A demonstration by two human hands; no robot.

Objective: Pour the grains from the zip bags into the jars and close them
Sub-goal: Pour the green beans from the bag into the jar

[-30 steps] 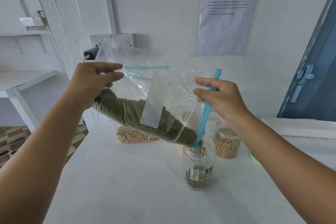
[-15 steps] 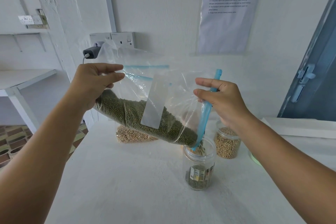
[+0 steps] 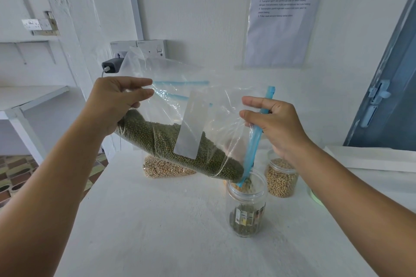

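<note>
The left hand [image 3: 117, 103] is up high, with the arm reaching in from the low left. Its fingers [image 3: 139, 93] are curled and pinch the bottom end of the zip bag [image 3: 180, 123]. The bag hangs in the air between both hands and tips down to the right. It is soft, thin and likely slippery. The green beans [image 3: 168, 144] inside look heavy and sag into the low side, so it is best held at both ends, like now. Behind it, a second bag of pale grains [image 3: 162, 167] lies on the counter [image 3: 146, 220]. The bag's low corner sits just over the open jar [image 3: 246, 207], which has some green beans at the bottom. The right hand [image 3: 274, 123] is held up beside the bag mouth. Its fingers pinch the blue zip strip [image 3: 255, 139] and the plastic. Behind, a jar of pale grains [image 3: 281, 175] looks full.
</note>
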